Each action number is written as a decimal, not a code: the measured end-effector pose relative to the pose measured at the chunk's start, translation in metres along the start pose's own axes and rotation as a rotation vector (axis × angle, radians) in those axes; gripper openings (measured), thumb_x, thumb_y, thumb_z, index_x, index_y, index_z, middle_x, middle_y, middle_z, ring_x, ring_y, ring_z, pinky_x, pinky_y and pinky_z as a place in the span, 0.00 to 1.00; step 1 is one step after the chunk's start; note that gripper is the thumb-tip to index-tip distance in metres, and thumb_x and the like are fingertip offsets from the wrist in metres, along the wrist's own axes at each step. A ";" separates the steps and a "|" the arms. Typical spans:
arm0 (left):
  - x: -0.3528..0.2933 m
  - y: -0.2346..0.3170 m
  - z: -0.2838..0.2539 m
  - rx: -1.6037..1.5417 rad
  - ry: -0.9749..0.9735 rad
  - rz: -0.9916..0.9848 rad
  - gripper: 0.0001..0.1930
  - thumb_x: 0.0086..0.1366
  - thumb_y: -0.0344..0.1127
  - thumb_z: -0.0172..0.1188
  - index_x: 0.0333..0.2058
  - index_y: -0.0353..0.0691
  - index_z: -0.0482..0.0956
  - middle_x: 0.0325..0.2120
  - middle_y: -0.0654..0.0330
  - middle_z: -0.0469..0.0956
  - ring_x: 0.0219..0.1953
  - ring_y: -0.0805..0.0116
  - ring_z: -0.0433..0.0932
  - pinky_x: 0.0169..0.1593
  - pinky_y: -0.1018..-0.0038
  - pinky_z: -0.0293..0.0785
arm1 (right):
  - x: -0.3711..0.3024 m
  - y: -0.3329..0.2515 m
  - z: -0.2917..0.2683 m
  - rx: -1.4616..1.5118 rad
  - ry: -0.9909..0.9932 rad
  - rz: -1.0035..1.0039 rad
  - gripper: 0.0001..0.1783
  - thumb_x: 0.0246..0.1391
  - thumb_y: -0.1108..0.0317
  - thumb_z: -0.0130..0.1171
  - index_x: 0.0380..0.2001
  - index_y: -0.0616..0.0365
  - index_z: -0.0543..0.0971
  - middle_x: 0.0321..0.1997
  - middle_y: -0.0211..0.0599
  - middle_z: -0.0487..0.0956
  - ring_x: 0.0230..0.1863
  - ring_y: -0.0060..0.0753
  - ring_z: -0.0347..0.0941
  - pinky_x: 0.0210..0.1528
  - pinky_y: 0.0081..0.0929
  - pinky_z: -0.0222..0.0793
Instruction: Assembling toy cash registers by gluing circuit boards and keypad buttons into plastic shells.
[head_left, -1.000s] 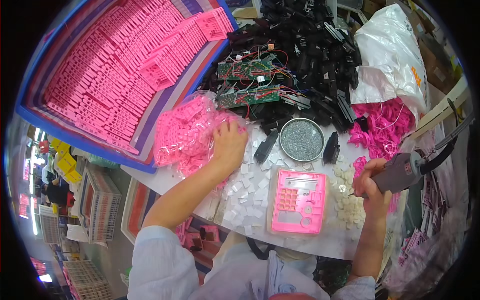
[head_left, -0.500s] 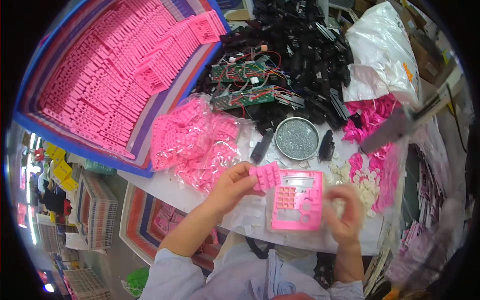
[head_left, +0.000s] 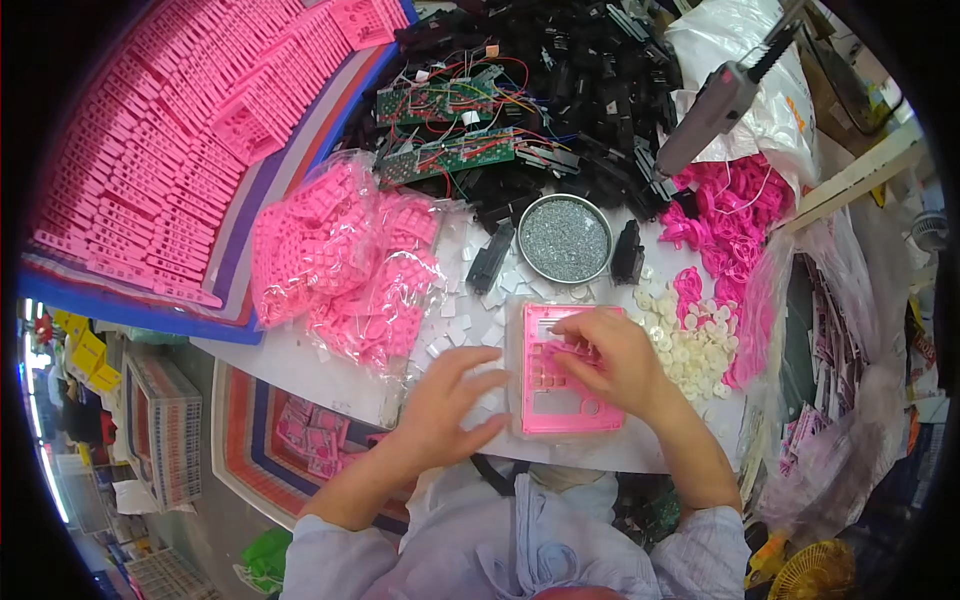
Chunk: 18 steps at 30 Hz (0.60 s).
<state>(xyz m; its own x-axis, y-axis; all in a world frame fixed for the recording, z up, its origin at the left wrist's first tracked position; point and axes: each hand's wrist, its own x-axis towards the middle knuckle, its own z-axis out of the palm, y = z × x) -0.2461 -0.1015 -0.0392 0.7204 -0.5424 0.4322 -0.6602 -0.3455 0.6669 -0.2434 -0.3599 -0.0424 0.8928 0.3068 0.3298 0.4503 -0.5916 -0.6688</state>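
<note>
A pink plastic case (head_left: 532, 412) lies on the table in front of me, with square key openings, a window and round cutouts. My right hand (head_left: 622, 362) is over its upper right part, fingers pinched together. A pink keypad (head_left: 574, 354) shows between those fingers, mostly hidden by them. My left hand (head_left: 446, 405) is just left of the case, holding nothing, with thumb and fingers apart. Beyond the case stands a round tin (head_left: 564, 240) of small metal screws. Loose white discs (head_left: 695, 345) lie to the right, beside my right hand.
A blue-rimmed bin (head_left: 235, 190) of pink cases fills the far left. Bagged pink keypads (head_left: 320, 250) lie nearer. Green circuit boards (head_left: 450, 155) with wires rest by piled black parts (head_left: 560, 70). An electric screwdriver (head_left: 708, 118) hangs at right above magenta straps (head_left: 735, 210).
The pink keypad has gone from my left hand to my right. My left hand has opened beside the case. My right hand has moved left over the case. The whole view has shifted.
</note>
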 end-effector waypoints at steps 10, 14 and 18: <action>-0.025 -0.029 0.024 -0.077 -0.090 -0.074 0.18 0.52 0.25 0.67 0.43 0.40 0.79 0.42 0.54 0.79 0.44 0.52 0.78 0.48 0.62 0.75 | 0.002 0.031 0.029 0.058 -0.200 -0.029 0.10 0.48 0.68 0.70 0.34 0.56 0.82 0.33 0.37 0.82 0.35 0.43 0.78 0.39 0.35 0.75; -0.023 -0.031 0.047 -0.104 -0.144 -0.002 0.18 0.52 0.28 0.69 0.43 0.40 0.79 0.43 0.54 0.77 0.45 0.52 0.77 0.48 0.61 0.74 | 0.004 0.039 0.030 0.009 -0.170 -0.070 0.11 0.46 0.67 0.70 0.34 0.56 0.81 0.35 0.36 0.82 0.37 0.43 0.77 0.40 0.36 0.74; -0.022 -0.031 0.058 -0.053 -0.187 0.017 0.18 0.53 0.29 0.69 0.44 0.41 0.80 0.45 0.53 0.76 0.46 0.51 0.76 0.49 0.60 0.74 | -0.002 0.028 0.027 -0.159 -0.119 -0.015 0.18 0.45 0.66 0.71 0.41 0.55 0.80 0.44 0.38 0.81 0.44 0.46 0.76 0.44 0.37 0.75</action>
<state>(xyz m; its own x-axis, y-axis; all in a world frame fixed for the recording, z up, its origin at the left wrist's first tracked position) -0.2536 -0.1236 -0.1048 0.6540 -0.6824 0.3265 -0.6561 -0.2968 0.6939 -0.2328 -0.3573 -0.0795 0.8827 0.3970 0.2514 0.4680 -0.6937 -0.5475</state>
